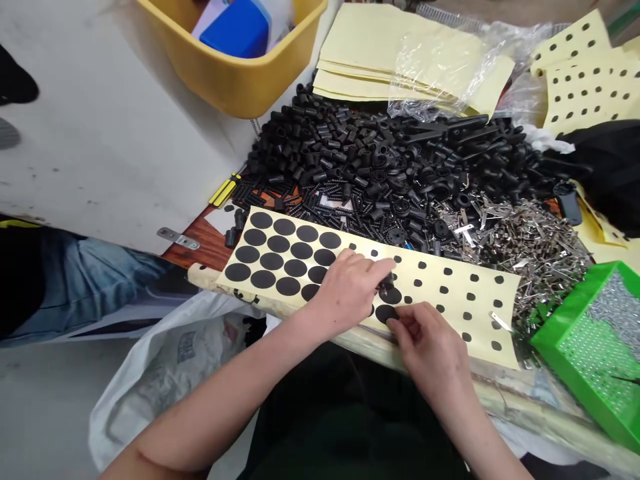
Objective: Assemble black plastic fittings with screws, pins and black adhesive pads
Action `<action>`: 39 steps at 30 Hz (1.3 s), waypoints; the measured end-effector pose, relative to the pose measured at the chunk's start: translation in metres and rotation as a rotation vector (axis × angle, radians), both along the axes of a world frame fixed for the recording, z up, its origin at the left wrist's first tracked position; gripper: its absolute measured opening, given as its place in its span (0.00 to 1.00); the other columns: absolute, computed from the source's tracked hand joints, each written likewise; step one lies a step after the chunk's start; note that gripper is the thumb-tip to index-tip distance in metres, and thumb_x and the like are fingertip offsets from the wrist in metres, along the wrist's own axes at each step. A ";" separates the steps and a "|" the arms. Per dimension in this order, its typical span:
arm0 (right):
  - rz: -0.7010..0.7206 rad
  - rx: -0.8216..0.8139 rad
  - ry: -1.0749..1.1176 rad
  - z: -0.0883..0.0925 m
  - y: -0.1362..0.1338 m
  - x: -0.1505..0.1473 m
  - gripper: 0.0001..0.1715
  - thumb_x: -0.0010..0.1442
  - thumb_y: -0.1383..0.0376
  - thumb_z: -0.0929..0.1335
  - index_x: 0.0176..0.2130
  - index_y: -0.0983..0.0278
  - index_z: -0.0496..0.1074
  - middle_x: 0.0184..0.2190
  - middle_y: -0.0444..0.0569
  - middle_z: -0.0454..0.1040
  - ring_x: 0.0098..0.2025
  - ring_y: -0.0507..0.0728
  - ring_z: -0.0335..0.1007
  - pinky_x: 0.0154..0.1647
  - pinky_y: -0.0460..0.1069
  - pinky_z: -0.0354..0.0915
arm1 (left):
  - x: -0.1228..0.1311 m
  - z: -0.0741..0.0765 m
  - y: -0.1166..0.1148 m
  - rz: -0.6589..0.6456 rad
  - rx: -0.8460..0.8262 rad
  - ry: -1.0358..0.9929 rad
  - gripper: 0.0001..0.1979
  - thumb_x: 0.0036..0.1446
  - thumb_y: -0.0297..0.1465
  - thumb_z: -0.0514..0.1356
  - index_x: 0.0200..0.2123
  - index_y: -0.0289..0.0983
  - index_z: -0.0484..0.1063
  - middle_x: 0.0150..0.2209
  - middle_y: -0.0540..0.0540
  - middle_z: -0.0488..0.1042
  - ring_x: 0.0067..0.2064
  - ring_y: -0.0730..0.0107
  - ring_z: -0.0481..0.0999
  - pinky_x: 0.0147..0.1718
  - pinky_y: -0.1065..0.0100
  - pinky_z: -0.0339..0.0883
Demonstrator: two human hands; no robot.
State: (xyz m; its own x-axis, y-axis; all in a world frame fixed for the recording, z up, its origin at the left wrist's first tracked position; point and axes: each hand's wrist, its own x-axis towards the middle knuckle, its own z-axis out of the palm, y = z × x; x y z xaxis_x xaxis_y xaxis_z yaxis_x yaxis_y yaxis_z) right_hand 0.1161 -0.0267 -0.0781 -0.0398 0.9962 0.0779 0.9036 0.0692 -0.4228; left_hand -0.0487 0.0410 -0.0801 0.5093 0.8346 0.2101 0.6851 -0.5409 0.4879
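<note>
Meanwhile, two bare hands close together over the long yellow sheet (453,321), around the middle of its near edge. Sheet lying aslant, long axis running from upper left down to lower right, near edge propped along a pale rail (500,393). Right hand (430,350) the closer of the two to that edge, thumb and forefinger pinched onto a black disc (386,313), the remaining fingers curled in a firm grasp. Left hand (347,293) just beside it, farther up the sheet, fingers stretched out and held together, fingertips (383,267) reaching toward a second disc (390,294) directly above the first. Whether those fingertips grip anything or merely rest there, impossible to tell from this view. Both discs to the right of the left hand and almost touching the right hand's fingers. Rows of larger discs (273,253) across the sheet's left end, only small dots (467,315) toward its right end. Past the far edge, a heap of black parts (380,160) and, farther right, metal clips (520,247). Green tray (590,353) just beyond the right end, yellow tub (230,67) well off toward the upper left, white bag (170,393) below the rail.
</note>
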 end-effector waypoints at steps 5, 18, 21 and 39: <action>-0.080 -0.077 0.144 0.002 0.001 0.002 0.04 0.56 0.64 0.65 0.29 0.60 0.70 0.24 0.42 0.71 0.22 0.51 0.65 0.23 0.45 0.61 | 0.004 -0.001 0.012 -0.118 -0.100 0.060 0.18 0.52 0.19 0.54 0.44 0.38 0.69 0.30 0.48 0.74 0.39 0.62 0.69 0.41 0.60 0.54; -0.001 -0.078 0.281 -0.002 -0.007 0.009 0.08 0.57 0.67 0.65 0.27 0.60 0.73 0.28 0.43 0.71 0.26 0.50 0.65 0.26 0.45 0.62 | 0.003 0.012 0.018 -0.007 -0.332 -0.029 0.22 0.50 0.28 0.64 0.50 0.40 0.67 0.36 0.48 0.75 0.41 0.61 0.71 0.47 0.60 0.58; -0.095 -0.089 0.270 -0.002 0.000 0.007 0.06 0.55 0.64 0.66 0.27 0.60 0.72 0.25 0.43 0.70 0.22 0.50 0.63 0.24 0.46 0.61 | 0.004 0.020 0.019 -0.018 -0.362 -0.042 0.22 0.48 0.33 0.66 0.47 0.40 0.69 0.35 0.49 0.76 0.41 0.60 0.72 0.48 0.59 0.59; -0.092 -0.110 0.265 -0.003 0.002 0.007 0.05 0.54 0.66 0.65 0.27 0.61 0.69 0.25 0.41 0.70 0.24 0.50 0.65 0.25 0.45 0.58 | 0.019 0.015 -0.009 -0.078 -0.312 0.103 0.23 0.43 0.25 0.58 0.47 0.38 0.68 0.30 0.47 0.75 0.32 0.62 0.66 0.43 0.59 0.56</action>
